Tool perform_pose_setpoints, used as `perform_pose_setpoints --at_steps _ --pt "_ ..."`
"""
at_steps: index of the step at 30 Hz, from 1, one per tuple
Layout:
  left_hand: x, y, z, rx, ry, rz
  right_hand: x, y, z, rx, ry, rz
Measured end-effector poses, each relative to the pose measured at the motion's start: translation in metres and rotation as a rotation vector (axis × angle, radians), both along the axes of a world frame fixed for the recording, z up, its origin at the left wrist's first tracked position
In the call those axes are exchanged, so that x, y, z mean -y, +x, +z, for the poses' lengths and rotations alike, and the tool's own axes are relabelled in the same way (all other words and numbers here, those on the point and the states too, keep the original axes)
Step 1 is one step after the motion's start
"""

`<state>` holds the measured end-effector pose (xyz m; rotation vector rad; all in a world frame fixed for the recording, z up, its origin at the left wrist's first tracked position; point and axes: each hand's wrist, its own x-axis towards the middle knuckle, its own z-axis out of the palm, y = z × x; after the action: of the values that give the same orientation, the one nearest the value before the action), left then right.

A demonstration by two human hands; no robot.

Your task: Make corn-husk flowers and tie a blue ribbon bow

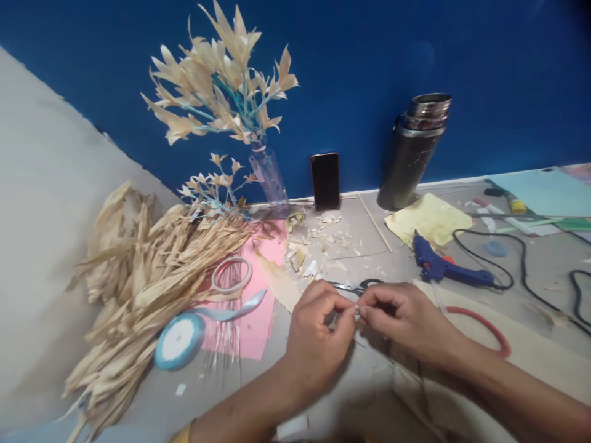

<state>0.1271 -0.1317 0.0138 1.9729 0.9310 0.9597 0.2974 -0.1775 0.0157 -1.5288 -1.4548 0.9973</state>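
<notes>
My left hand (321,332) and my right hand (406,317) meet above the table, fingertips nearly touching. Each pinches thumb against forefinger on a tiny pale piece (357,310), too small to name. A thin dark wire-like strand shows just below the fingers; whether it joins the piece I cannot tell. Right behind my fingertips lie scissors (344,287) with black handles, partly hidden by the hands. A strip of dried corn husk (279,280) rests left of my left hand. Under my right forearm is a red ring-shaped handle or loop (489,326).
Dried husks (152,264) heap at left beside a blue ribbon spool (178,341), tape roll (232,275) and wires on pink paper (256,332). Husk flowers stand in a clear bottle (269,175). Behind are a phone (325,181), flask (410,157) and corded blue glue gun (447,267).
</notes>
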Motion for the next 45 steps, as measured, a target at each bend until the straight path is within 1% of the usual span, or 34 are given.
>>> perform_pose_setpoints --at_steps 3,5,13,18,27,32,36,39,41,44,45 --pt "0.0 0.001 0.003 0.003 -0.115 0.003 0.0 0.0 0.0 -0.025 -0.056 0.017" --pt "-0.001 0.001 0.004 0.01 -0.14 0.008 0.0 0.001 0.0 -0.045 -0.075 0.032" --pt "-0.001 0.001 0.004 0.03 -0.159 0.022 0.0 0.0 0.0 -0.073 -0.086 0.016" --pt "0.001 0.002 0.005 0.03 -0.177 0.034 -0.001 0.003 0.001 -0.038 -0.039 0.046" --pt "0.004 0.002 -0.002 0.037 -0.206 0.048 0.001 0.01 -0.019 0.052 0.024 0.08" --pt "0.005 0.002 -0.006 0.048 -0.191 0.037 0.001 0.01 -0.019 0.086 0.015 0.065" --pt "0.005 0.002 -0.005 0.052 -0.21 0.027 0.001 0.008 -0.018 0.087 -0.002 0.036" --pt "0.004 0.002 -0.002 0.077 -0.281 0.037 0.002 0.007 -0.016 0.059 -0.019 0.018" --pt "0.001 0.002 0.001 0.108 -0.376 0.04 0.002 0.006 -0.013 0.027 -0.034 0.013" --pt "-0.003 0.003 0.003 0.159 -0.545 -0.007 0.002 0.006 -0.008 -0.013 -0.087 -0.002" --pt "-0.004 0.003 0.003 0.17 -0.579 -0.026 0.001 0.006 -0.006 -0.023 -0.105 -0.005"
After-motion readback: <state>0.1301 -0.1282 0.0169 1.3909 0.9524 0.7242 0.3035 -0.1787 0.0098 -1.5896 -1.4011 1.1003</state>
